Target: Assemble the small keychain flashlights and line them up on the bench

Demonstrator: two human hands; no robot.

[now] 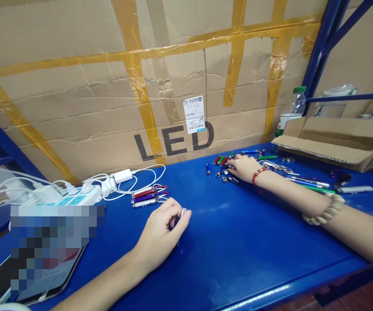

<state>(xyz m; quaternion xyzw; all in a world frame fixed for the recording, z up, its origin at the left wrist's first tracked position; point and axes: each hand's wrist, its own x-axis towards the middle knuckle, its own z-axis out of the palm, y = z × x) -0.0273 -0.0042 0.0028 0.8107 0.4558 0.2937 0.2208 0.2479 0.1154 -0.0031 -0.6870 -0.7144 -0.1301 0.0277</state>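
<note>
My left hand (164,231) is closed in a pinch above the blue table, holding a small shiny silver piece (183,211) between thumb and forefinger; most of it is hidden. Just behind it lie three small pen-shaped flashlights with clips, a red one (143,192), a purple one (143,198) and a silver one (144,203). Over at the right, my right hand (244,168) reaches into a scatter of small parts with its fingers spread and bent downward. Near its fingertips are short red and green tubes (220,160), a blue tube (208,168) and small round caps (224,179).
Several longer tubes (319,188) lie under and beyond my right forearm. An open cardboard box (338,149) and a plastic bottle (292,112) stand at the back right. At left are a power strip (76,198), white cables (147,183) and a phone (50,278). Large cardboard (92,108) forms the back.
</note>
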